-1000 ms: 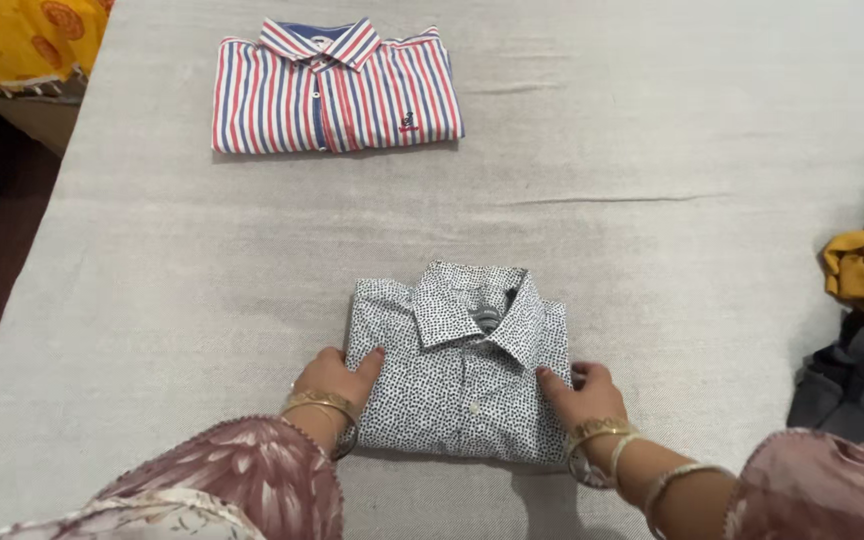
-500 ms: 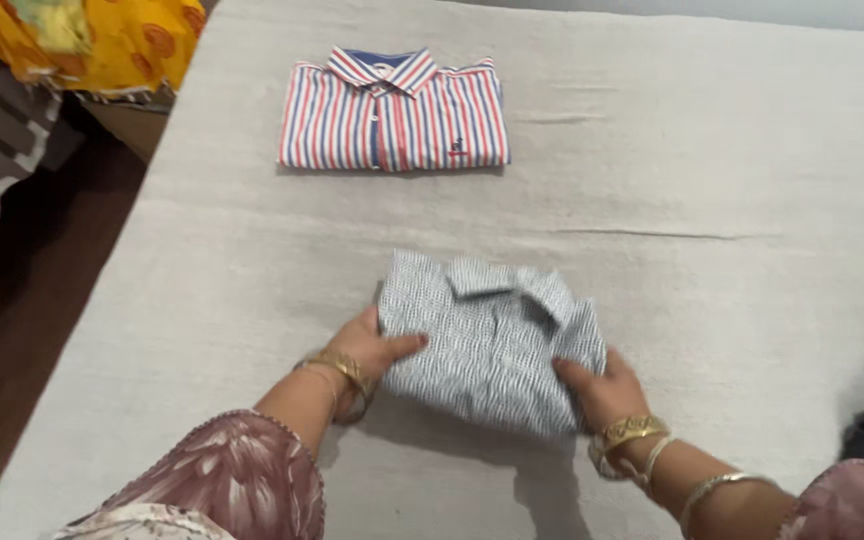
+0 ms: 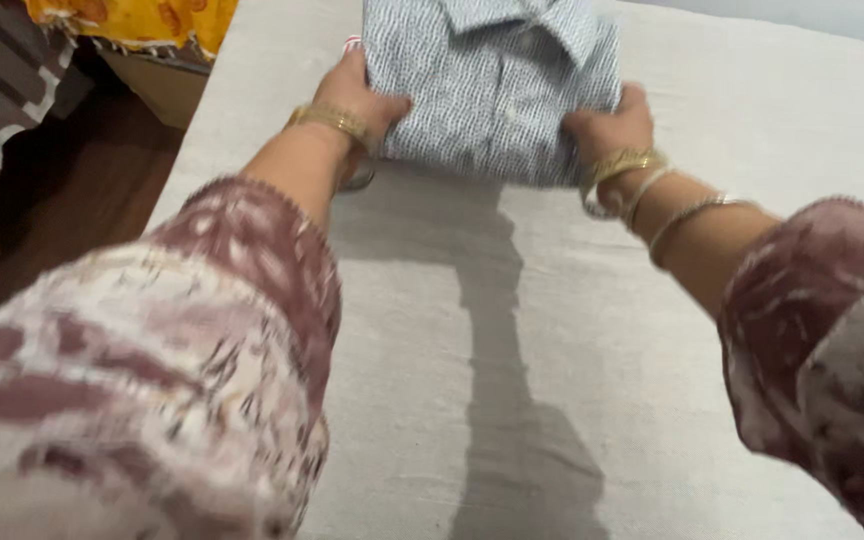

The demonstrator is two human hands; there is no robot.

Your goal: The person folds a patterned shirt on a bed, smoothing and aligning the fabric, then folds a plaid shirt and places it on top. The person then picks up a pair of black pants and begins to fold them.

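Both hands, left hand (image 3: 352,95) and right hand (image 3: 607,125), grip the folded white dotted cotton shirt (image 3: 492,85), now lifted forward off the grey cloth surface (image 3: 552,350).

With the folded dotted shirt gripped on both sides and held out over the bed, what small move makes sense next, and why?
Probably lowering it straight down. Both hands, left hand and right hand, clamp the folded dotted shirt at its sides with arms stretched forward, and a sliver of striped fabric shows just beside the left fingers, so it seems to hang over that spot.
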